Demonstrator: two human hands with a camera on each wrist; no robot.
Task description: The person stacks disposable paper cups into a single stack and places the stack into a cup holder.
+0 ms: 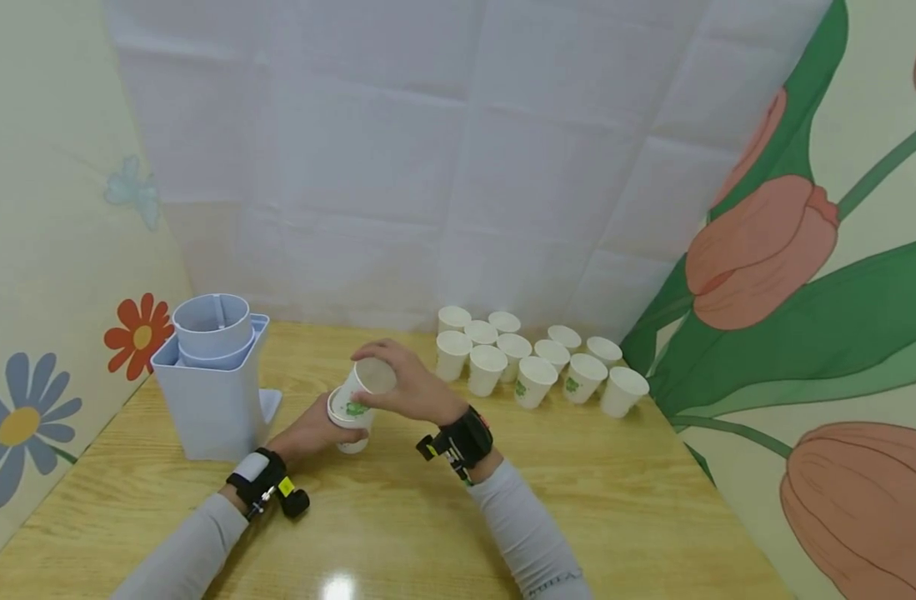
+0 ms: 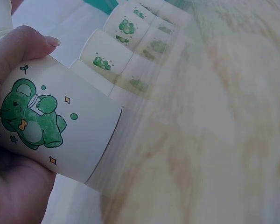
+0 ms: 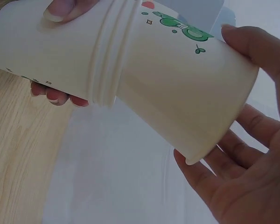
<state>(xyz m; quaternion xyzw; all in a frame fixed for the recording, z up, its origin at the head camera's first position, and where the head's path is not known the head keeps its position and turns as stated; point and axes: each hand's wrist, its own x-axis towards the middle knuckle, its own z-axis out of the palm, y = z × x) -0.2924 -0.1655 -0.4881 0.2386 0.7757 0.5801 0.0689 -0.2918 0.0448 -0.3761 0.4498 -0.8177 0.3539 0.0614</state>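
My left hand [image 1: 313, 432] grips a short stack of white paper cups [image 1: 352, 447] around its side, close over the wooden table. A green cartoon bear shows on the stack's outer cup [image 2: 84, 107] in the left wrist view. With fingertips and thumb, my right hand [image 1: 412, 382] holds another paper cup [image 3: 186, 88] near its rim. That cup's lower end sits inside the stack's mouth, tilted to the stack in the right wrist view. Several nested rims [image 3: 109, 56] show there, and the left fingers [image 3: 56, 93] wrap the stack's far side.
Several upright paper cups [image 1: 534, 382] stand in rows at the back right of the table [image 1: 442, 508]. At the left is a pale blue square bin [image 1: 202, 417] with round pale blue containers [image 1: 213, 329] in it. A white sheet [image 1: 367, 167] hangs behind.
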